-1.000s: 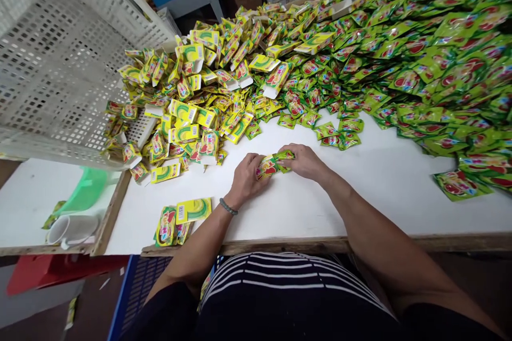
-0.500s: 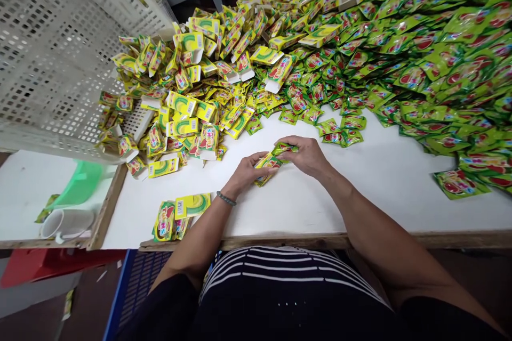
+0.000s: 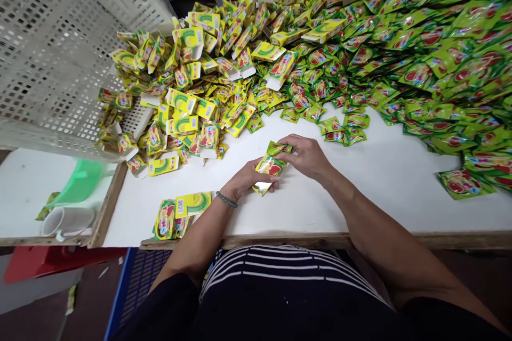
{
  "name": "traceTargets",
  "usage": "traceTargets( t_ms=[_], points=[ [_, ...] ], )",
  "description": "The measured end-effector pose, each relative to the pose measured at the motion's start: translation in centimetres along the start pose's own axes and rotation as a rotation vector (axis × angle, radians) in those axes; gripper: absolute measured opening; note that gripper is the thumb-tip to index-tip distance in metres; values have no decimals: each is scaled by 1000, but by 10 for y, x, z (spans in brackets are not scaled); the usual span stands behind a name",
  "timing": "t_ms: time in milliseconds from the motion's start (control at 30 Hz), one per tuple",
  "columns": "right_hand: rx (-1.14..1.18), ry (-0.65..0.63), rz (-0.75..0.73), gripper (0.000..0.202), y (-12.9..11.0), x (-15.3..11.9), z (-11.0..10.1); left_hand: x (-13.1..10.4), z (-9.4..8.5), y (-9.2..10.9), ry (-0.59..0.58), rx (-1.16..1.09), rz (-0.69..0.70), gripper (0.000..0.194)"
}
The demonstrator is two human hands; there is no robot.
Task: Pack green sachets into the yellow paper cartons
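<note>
Over the white tabletop, my left hand is closed around a small yellow-and-green printed box, its thumb across the front. My right hand pinches a green sachet at the box's upper end. Whether part of the sachet is inside the box is hard to make out. Near my left forearm lie a few boxes, one yellow box on top of others. Beyond my hands several loose green sachets rest on the table.
A heap of yellow boxes lies at the back left, beside a tilted white perforated crate. Green sachets are heaped at the right. A white mug and green plastic piece sit left of a wooden strip.
The box in my left hand has turned slightly, showing more of its front. My right fingers remain on the sachet at its upper end; both hands have barely shifted.
</note>
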State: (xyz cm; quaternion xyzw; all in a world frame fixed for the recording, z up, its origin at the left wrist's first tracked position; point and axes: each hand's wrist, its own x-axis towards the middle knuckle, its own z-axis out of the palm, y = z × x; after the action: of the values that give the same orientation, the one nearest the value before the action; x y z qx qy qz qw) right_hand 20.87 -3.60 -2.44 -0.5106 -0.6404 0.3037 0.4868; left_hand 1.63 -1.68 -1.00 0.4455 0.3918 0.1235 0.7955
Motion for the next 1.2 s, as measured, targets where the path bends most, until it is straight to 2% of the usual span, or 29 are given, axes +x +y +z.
traceTargets(
  t_ms=[200, 300, 433, 667, 800, 900, 1067, 1200],
  points=[
    [33, -54, -10, 10, -6, 0, -10, -2, -4, 6, -82, 96, -76, 43],
    [-5, -54, 30, 11, -8, 1, -6, -1, -2, 5, -29, 45, -58, 46],
    [-48, -69, 131, 15, -5, 0, -6, 2, 6, 0, 111, -23, 61, 53],
    [-159, 20, 250, 18, -8, -4, 3, 1, 10, -3, 237, 94, 155, 47],
    [-136, 71, 188, 20, -8, -5, 5, -1, 8, -1, 256, 96, 160, 48],
    [-43, 53, 173, 27, -3, -4, 2, -3, 7, 2, 247, 104, 162, 50],
    [-181, 47, 153, 21, -4, -4, 5, -5, 5, 1, 218, 117, 180, 48],
    [-127, -55, 212, 11, -10, -6, 15, -3, 4, -2, 236, 115, 198, 46]
  ],
)
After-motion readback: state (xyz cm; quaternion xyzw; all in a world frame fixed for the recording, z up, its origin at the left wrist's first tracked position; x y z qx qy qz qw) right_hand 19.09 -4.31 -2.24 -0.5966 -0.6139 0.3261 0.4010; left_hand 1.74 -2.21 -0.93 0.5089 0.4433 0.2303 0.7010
